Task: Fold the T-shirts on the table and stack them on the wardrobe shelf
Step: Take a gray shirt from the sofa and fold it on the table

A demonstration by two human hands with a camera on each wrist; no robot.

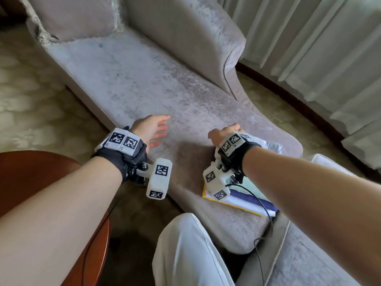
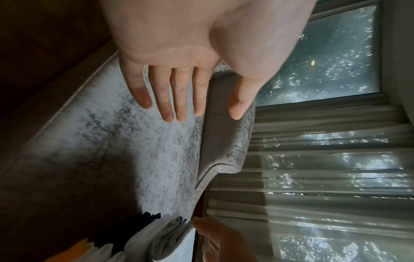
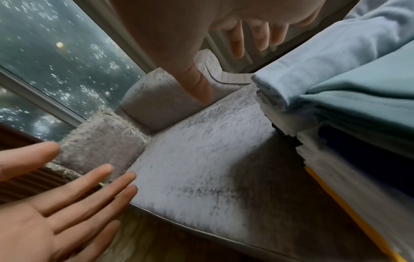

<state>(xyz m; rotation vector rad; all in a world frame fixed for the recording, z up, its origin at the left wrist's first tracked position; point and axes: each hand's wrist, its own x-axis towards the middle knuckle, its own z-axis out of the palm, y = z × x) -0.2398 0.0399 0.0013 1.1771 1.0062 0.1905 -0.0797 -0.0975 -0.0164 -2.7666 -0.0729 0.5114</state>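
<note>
A stack of folded T-shirts [image 1: 247,198] lies on the near right end of a grey chaise longue [image 1: 154,83], with yellow, white, dark blue and teal layers and a light-blue shirt [image 3: 336,53] on top. My right hand [image 1: 226,131] hovers at the stack's far left corner with its fingers relaxed and its thumb pointing down, and it holds nothing [image 3: 221,70]. Whether it touches the stack [image 3: 358,106] I cannot tell. My left hand [image 1: 161,126] is spread flat, palm down, just above the bare seat to the left [image 2: 199,106]. The stack's edge [image 2: 161,242] also shows in the left wrist view.
A round dark wooden table [image 1: 31,178] is under my left forearm. Pale curtains [image 1: 309,48] hang behind the chaise's backrest, and a cushion [image 1: 72,17] sits at its far end. My knee in light trousers [image 1: 185,244] is against the seat's near edge. A black cable [image 1: 266,213] trails off my right wrist.
</note>
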